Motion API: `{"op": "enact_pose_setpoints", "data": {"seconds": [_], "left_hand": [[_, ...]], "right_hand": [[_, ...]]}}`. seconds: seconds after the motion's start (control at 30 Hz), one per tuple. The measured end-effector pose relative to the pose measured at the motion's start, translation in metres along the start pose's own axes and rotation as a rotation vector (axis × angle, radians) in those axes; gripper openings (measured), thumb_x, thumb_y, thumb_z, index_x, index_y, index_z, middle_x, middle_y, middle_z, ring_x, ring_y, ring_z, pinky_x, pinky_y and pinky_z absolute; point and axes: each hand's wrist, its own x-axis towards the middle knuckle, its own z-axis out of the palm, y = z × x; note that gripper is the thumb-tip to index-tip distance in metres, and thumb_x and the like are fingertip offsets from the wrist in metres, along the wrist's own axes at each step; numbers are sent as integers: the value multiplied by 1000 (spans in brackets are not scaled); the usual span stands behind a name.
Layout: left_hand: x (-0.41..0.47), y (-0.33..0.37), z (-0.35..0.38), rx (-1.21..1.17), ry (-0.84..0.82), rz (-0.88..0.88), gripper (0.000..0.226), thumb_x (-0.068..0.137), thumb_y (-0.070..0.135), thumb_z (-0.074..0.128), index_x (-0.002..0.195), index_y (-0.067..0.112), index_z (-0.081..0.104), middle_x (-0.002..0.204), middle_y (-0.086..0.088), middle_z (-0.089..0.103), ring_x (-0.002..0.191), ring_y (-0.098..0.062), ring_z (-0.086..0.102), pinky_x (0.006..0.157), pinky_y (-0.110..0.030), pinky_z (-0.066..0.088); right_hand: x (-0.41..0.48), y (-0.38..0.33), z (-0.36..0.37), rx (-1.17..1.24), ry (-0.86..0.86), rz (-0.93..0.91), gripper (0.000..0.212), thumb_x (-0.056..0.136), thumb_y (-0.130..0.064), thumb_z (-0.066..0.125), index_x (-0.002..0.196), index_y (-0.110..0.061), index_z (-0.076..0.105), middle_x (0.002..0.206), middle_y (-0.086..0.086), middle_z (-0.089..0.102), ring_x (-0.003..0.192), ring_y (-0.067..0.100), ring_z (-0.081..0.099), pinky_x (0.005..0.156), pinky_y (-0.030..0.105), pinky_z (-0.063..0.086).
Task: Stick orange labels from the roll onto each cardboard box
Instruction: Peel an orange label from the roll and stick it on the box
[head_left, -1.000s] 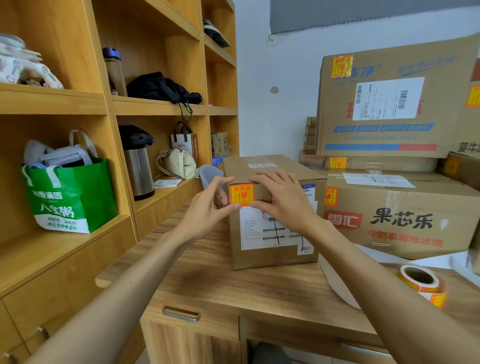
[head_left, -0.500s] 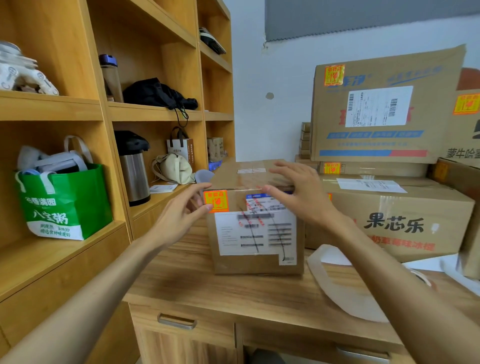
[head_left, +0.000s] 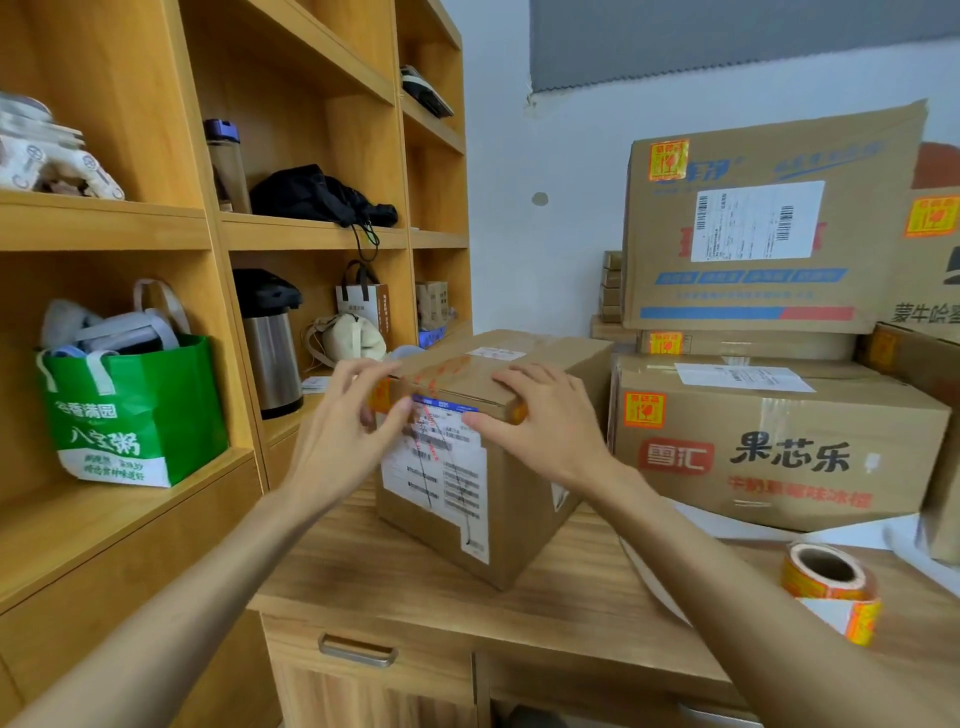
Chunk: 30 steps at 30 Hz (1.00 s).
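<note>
On desk (head_left: 415, 571), small cardboard box (head_left: 498, 499) sits centre, corner turned toward viewer. Blurred orange label (head_left: 381, 399) at its upper left edge, mostly hidden behind left hand (head_left: 343, 431). That hand spread wide, fingers straight, tips at label; contact cannot be told. Over top edge, right hand (head_left: 545, 426) lies flat, fingers straight on lid, thumb on front face, holding nothing. At 4 o'clock from box, well apart: label roll (head_left: 828, 584). Likely step: seating label. Do it well: right hand steadies box, left rubs from label centre outward, corners last.
</note>
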Motion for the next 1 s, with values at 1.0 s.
{"op": "enact_pose_setpoints", "data": {"seconds": [1.0], "left_hand": [[9,-65,27,-505,-302,-509,47,80,29,82,113,47,55,114,22,62,108,1,56,100,-45,52]], "right_hand": [[18,98,-8,489,-132,390,60,85,-23,78,137,-13,51,118,-5,58,105,13,56,82,20,49]]}}
